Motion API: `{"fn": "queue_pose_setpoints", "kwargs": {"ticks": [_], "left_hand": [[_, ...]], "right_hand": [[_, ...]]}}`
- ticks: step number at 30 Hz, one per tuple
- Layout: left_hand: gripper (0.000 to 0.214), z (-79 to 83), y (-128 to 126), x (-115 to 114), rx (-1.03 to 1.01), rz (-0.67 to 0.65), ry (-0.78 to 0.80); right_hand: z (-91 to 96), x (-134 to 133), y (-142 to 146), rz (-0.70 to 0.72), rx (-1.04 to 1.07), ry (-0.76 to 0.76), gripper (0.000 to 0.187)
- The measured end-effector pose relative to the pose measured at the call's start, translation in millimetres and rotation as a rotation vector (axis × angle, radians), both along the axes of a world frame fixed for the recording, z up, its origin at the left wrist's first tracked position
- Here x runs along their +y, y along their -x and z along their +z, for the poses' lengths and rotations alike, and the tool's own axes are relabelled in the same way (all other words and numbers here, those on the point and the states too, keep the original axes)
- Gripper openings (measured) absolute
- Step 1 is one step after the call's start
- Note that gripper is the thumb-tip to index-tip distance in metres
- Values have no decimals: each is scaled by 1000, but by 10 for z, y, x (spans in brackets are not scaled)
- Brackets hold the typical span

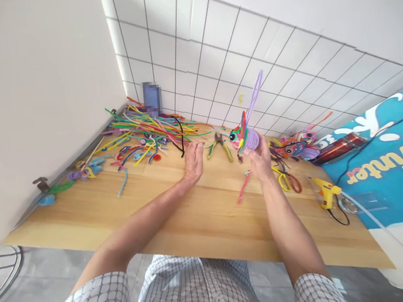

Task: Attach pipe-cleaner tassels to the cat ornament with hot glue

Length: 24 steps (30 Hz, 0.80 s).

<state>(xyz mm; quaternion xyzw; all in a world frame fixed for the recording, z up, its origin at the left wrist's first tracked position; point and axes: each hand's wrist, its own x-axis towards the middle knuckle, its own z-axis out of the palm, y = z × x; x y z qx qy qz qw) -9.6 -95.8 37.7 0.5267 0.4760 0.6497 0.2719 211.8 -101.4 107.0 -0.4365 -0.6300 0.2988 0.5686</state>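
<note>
A heap of pipe cleaners (145, 129) (green, yellow, red and blue among them) was spread over the far left of a wooden table (199, 224), which was set against a white tiled wall (215, 58). A single pink pipe cleaner (242, 187) was laid near the middle. To the right, scissors (288, 179) were placed near a yellow glue gun (325, 195), and a colourful figure (296, 146) was seen beside a red foil roll (339, 147), at the edge of a blue banner (389, 174).

One word reads clearly, "Winter", in yellow letters on the blue sheet (379, 184) at the right; other marks on it are cut off or too small to read.
</note>
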Motion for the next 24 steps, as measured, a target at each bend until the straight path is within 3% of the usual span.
{"fn": "queue_pose_setpoints", "kwargs": {"ticks": [4,8,11,15,18,24], "left_hand": [[41,202,-29,-53,-22,-70,50],[36,522,-63,-133,-33,-196,35],[42,818,-90,-178,-53,-381,7],[69,1130,-150,-202,-74,-676,-6],[71,1248,-209,-215,-88,-800,-29],[65,1263,-296,-245,-120,-808,15]], "right_hand": [[307,-98,5,102,158,54,68],[470,-155,-23,197,228,83,68],[498,-157,-40,230,274,135,71],[495,-142,-26,278,347,167,69],[486,-144,-11,337,376,182,61],[420,-164,-15,273,412,180,44]]}}
